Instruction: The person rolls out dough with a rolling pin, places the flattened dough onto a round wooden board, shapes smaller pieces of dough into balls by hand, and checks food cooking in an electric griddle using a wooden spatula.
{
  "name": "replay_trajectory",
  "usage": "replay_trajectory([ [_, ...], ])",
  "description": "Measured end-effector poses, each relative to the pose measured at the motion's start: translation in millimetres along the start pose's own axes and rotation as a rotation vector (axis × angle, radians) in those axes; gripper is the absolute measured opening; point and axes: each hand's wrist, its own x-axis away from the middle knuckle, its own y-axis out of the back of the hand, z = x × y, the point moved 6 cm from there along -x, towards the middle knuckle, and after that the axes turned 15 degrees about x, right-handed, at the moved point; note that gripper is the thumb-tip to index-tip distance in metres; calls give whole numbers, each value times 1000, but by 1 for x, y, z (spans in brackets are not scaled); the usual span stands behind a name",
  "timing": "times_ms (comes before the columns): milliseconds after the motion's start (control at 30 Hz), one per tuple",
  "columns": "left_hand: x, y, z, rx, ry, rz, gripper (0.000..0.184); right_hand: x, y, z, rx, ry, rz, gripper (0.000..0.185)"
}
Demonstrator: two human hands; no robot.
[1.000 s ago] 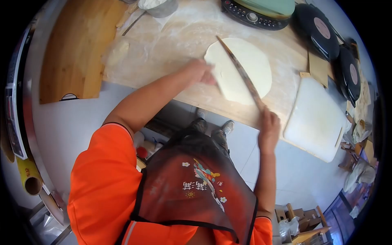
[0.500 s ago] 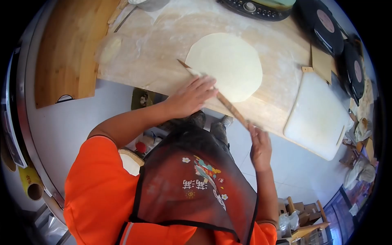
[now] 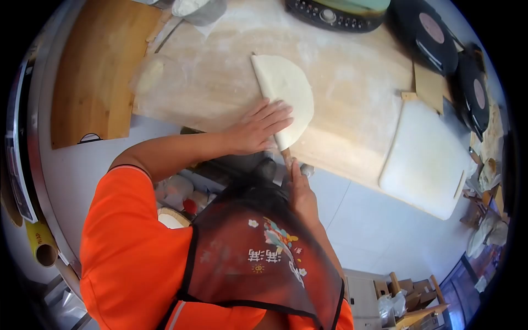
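Observation:
A thin sheet of dough (image 3: 294,96) lies on the floured board, its left side folded or wrapped over a slim wooden rolling pin (image 3: 286,157). My left hand (image 3: 265,124) rests on the covered pin, fingers stretched out flat across the dough's left edge. At the board's near edge, my right hand (image 3: 302,192) is closed around the pin's near end. Most of the pin is hidden by dough; only the near end and a small far tip show.
On the floured wooden board (image 3: 357,71) sits a white cutting board (image 3: 421,157) at the right. A round appliance (image 3: 335,15) and black round lids (image 3: 423,33) stand at the back. A bowl of flour (image 3: 199,10) and a small dough piece (image 3: 149,76) are at the left.
The pin has turned more upright in view and now lies under the dough's left side. The round sheet has become a half-round shape. My right hand has moved left.

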Motion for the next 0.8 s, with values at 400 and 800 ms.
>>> replay_trajectory([
  [400,-181,-11,-37,47,-79,-301,63,30,45,-38,150,-270,-210,70],
  [800,-12,4,83,1468,988,-429,39,-49,63,-26,59,-114,-321,40],
])
